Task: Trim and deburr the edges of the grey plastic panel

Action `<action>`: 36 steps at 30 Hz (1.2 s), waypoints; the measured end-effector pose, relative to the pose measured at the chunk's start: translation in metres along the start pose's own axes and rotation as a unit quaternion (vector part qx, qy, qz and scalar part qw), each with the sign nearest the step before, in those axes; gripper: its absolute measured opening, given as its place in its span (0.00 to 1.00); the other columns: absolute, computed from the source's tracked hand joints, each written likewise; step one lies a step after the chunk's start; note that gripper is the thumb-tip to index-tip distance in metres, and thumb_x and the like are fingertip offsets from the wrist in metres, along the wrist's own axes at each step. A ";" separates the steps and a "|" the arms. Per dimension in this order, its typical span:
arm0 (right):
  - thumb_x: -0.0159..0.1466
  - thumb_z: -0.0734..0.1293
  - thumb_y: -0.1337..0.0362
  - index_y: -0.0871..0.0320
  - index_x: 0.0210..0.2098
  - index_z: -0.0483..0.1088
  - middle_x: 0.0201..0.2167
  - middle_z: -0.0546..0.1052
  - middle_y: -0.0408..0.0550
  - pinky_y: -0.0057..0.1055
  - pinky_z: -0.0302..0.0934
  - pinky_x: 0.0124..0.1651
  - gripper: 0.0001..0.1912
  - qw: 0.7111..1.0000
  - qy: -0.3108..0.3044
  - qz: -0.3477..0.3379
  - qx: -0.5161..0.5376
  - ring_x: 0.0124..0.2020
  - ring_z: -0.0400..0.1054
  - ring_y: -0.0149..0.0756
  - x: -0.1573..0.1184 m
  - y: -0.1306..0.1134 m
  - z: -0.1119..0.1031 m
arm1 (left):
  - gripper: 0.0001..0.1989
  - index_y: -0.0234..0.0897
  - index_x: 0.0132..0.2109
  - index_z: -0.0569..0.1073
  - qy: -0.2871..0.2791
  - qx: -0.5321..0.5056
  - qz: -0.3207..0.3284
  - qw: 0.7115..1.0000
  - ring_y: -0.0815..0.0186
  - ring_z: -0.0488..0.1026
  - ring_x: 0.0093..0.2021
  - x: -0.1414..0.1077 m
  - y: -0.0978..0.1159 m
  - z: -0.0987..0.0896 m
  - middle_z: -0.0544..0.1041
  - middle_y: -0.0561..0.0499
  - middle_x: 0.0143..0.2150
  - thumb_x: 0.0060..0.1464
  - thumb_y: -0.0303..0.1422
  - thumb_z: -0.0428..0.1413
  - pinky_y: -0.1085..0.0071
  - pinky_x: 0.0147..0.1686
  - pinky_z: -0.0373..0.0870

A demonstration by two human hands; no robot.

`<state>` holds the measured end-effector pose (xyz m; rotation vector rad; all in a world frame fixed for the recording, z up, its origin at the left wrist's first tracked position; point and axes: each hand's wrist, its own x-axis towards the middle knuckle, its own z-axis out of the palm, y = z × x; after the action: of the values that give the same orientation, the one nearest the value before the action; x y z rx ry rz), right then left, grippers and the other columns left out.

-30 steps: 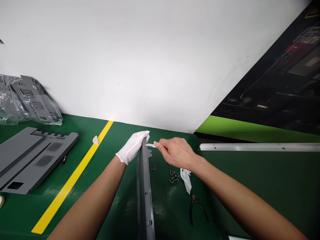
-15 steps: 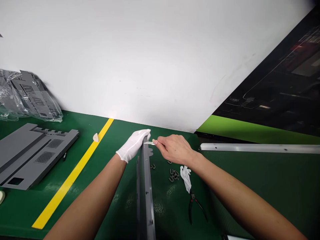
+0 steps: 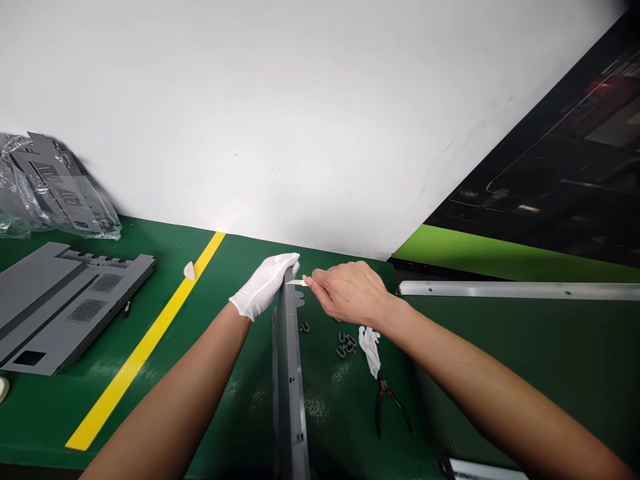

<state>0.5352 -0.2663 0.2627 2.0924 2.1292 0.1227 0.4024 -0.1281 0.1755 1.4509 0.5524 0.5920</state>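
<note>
A grey sheet-metal panel (image 3: 295, 373) stands on edge in front of me, its long narrow rim facing up with small holes in it. My left hand (image 3: 265, 283), in a white glove, is closed around the panel's far end. My bare right hand (image 3: 350, 290) pinches a thin, pale knife blade (image 3: 297, 283), whose tip touches or nearly touches the panel's edge by the left fingers. The blade's rear part is hidden in my right fingers. Under that hand lie several small dark U-shaped pieces (image 3: 346, 345) on the green table.
Right of the panel are a white glove (image 3: 370, 350) and black-handled pliers (image 3: 384, 397). A second grey panel (image 3: 75, 310) lies left of the yellow tape (image 3: 150, 340), with plastic-wrapped panels (image 3: 60, 187) behind. A white wall (image 3: 280, 120) rises at the back; a metal rail (image 3: 500, 289) edges the conveyor belt.
The view has shifted slightly, so everything sits a little higher and further left. Both hands keep their grips, and the blade stays at the panel's far end.
</note>
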 end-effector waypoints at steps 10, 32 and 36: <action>0.77 0.45 0.52 0.55 0.31 0.66 0.21 0.73 0.44 0.36 0.35 0.28 0.28 1.000 -0.002 -0.017 0.011 0.20 0.60 0.35 -0.008 -0.001 -0.001 | 0.20 0.40 0.30 0.61 -0.010 -0.012 -0.005 1.000 0.68 0.54 0.30 0.000 -0.001 0.001 0.59 0.58 0.28 0.64 0.47 0.55 0.69 0.32 0.57; 0.69 0.64 0.38 0.56 0.27 0.65 0.12 0.57 0.33 0.27 0.35 0.19 0.29 0.559 0.048 0.243 0.791 0.14 0.43 0.22 -0.127 -0.019 0.105 | 0.51 0.60 0.77 0.39 0.042 0.171 -0.032 0.984 0.51 0.41 0.81 -0.125 0.002 0.039 0.42 0.54 0.82 0.58 0.47 0.62 0.44 0.79 0.44; 0.67 0.66 0.37 0.56 0.29 0.66 0.12 0.58 0.33 0.26 0.32 0.17 0.28 0.496 0.060 0.266 0.824 0.13 0.40 0.21 -0.144 -0.028 0.117 | 0.42 0.62 0.74 0.56 0.042 0.260 -0.037 0.964 0.39 0.43 0.80 -0.096 0.021 0.015 0.31 0.52 0.83 0.57 0.54 0.61 0.34 0.74 0.50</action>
<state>0.5285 -0.4169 0.1505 3.2551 1.1231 -2.7477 0.3407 -0.2025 0.1969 1.8937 0.8713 0.4668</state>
